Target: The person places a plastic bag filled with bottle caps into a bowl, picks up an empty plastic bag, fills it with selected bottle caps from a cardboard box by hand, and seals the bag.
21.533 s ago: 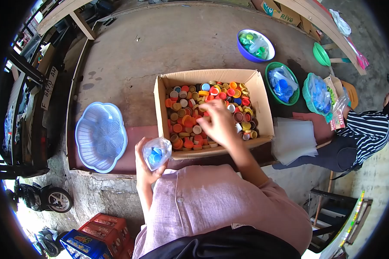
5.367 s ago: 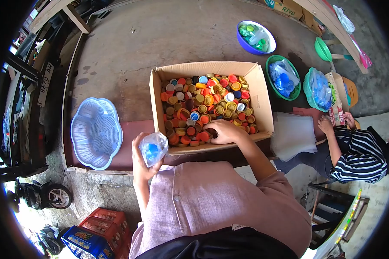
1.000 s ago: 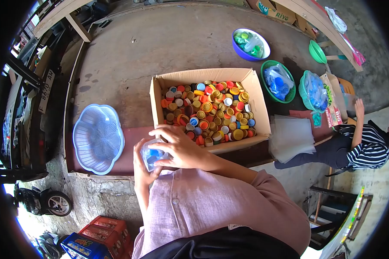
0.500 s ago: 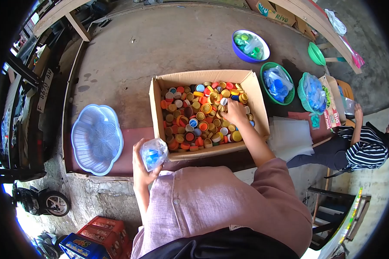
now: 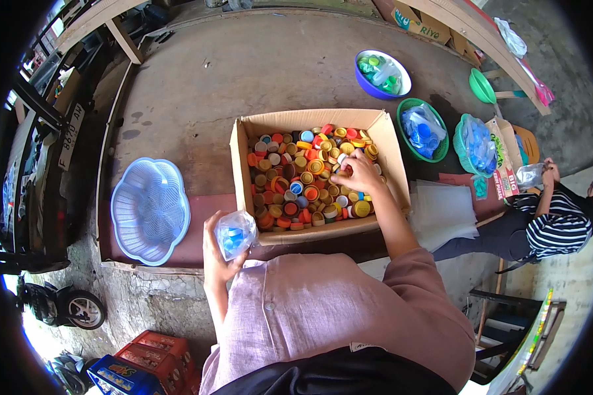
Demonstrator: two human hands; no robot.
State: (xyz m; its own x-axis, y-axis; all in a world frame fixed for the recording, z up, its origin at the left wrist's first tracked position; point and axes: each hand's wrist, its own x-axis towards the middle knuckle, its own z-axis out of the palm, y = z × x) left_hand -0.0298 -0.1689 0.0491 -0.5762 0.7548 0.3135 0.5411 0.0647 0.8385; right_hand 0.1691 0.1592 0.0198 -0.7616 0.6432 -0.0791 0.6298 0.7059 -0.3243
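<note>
My left hand [image 5: 216,253] is closed around a clear plastic bag [image 5: 236,236] with blue bottle caps in its bottom, held at the near left corner of a cardboard box [image 5: 240,181]. The box holds a heap of loose bottle caps [image 5: 303,187], mostly yellow, gold, orange and red, with a few white and blue. Over the right part of the heap is my right hand [image 5: 362,174], its fingers curled and pinched together on what looks like a bottle cap, largely hidden by the fingers. A white cap [image 5: 342,158] shows right beside the fingertips.
A pale blue plastic basket [image 5: 150,210] stands at left. To the right are a purple bowl [image 5: 383,92], a green basin [image 5: 402,141] and a green basket [image 5: 464,155] with bagged caps. Clear plastic sheets [image 5: 445,209] lie nearby. A co-worker [image 5: 560,227] handles a clear bag.
My right hand has drawn slightly up from the heap, its fingers curling together. My left hand keeps the bag in place. The co-worker's second hand has come to their bag.
</note>
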